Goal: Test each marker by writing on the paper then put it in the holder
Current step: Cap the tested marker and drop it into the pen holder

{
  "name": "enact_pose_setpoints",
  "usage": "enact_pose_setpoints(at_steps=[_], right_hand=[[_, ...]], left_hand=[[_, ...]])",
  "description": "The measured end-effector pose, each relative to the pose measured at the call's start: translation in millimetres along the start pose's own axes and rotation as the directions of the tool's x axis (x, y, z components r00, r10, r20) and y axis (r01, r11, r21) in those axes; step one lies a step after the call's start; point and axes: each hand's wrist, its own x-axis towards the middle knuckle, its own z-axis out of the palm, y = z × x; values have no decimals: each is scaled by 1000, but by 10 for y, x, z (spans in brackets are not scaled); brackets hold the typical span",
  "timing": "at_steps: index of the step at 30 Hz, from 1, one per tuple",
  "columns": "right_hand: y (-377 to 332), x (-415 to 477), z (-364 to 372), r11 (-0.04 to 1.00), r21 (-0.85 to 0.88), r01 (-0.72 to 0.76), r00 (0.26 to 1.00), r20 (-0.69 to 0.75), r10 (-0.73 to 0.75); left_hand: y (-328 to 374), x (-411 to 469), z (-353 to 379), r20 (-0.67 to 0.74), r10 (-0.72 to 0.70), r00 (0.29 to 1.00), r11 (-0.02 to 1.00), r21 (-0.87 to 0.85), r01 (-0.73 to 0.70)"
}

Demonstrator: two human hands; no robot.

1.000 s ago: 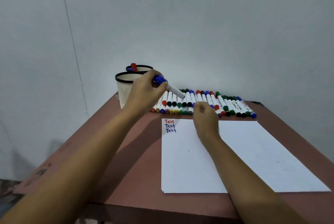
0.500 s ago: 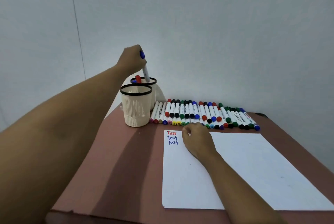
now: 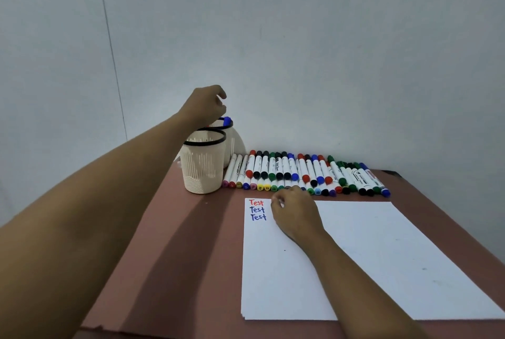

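Note:
My left hand (image 3: 206, 105) hovers just above the rear holder (image 3: 235, 142), its fingers loosely curled and holding nothing. The blue-capped marker (image 3: 227, 121) stands inside that holder, its cap poking over the black rim. My right hand (image 3: 296, 214) rests on the top of the white paper (image 3: 382, 256), fingers loosely curled, just in front of the row of markers (image 3: 300, 172). Three words "Test" (image 3: 257, 210), one red and two blue, are written at the paper's top left corner.
A second cream holder (image 3: 203, 172) with a black rim stands in front of the rear one, at the left end of the marker row. The brown table (image 3: 191, 243) meets a pale wall behind. My left forearm crosses the table's left side.
My left hand carried the blue marker up over the rear holder and let it go; the marker now sits in the holder. My right hand stayed on the paper.

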Motion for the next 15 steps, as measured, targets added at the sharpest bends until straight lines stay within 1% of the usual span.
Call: enact_pose_setpoints(at_steps=[2,4,6,8,10,13,15], right_hand=[[4,-1,-1,1000,-5,-1,1000,1,1],[6,-3,2,1000,-7,-3,1000,7,3],[9,-8,0,1000,-4,-1,1000,12,1],[5,-19,-10,1000,-13,12,1000,15,-12],[-11,-42,-22,998,-53,43,999,20,-42],[-36,-77,-35,988,-127,91,996,27,-89],[-43,-73,-44,985,-143,101,995,36,-96]], left_hand=[[171,-153,5,-53,88,995,996,-30,-90],[351,-372,45,-77,213,974,977,-11,-215],[483,-651,142,-51,326,944,945,-20,-327],[507,-942,306,1,372,928,928,-27,-372],[420,-1193,511,81,349,934,937,2,-350],[182,-1429,741,220,227,949,966,75,-249],[43,-1499,796,245,158,957,981,73,-181]])
